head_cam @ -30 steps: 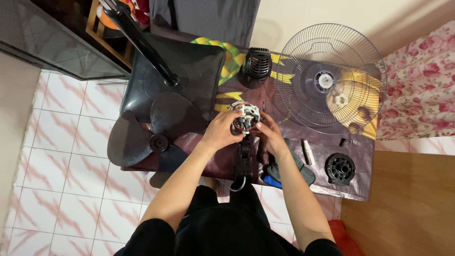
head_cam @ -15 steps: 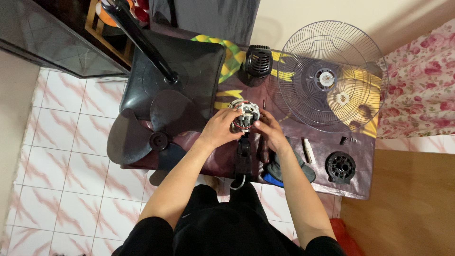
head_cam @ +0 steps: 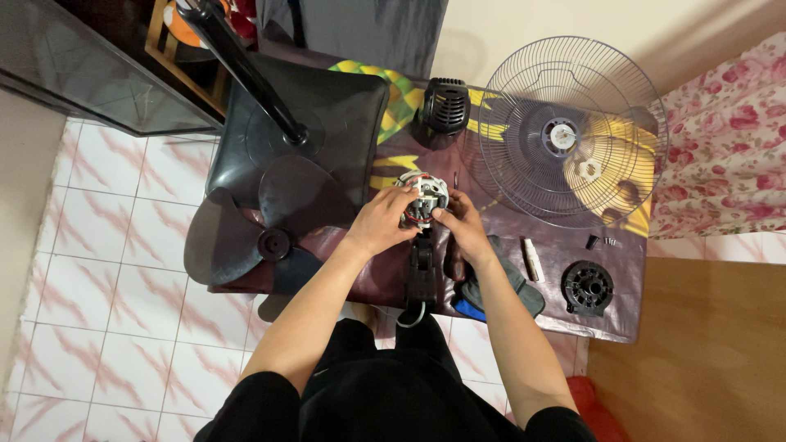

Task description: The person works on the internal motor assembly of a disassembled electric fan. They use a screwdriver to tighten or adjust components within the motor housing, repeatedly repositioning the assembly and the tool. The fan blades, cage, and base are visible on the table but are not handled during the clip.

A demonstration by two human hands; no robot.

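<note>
Head: both hands, left hand (head_cam: pixel 383 223) & right hand (head_cam: pixel 460 223), grip fan motor (head_cam: pixel 423 196).

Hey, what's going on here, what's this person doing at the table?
A person has a taken-apart fan spread over a low table. Both hands, left hand and right hand, grip the bare fan motor at the table's middle. The wire guard lies to the right, the blade and the base to the left.

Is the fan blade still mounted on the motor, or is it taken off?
Taken off. The fan blade lies flat on the table, apart from the motor held between both hands.
</note>
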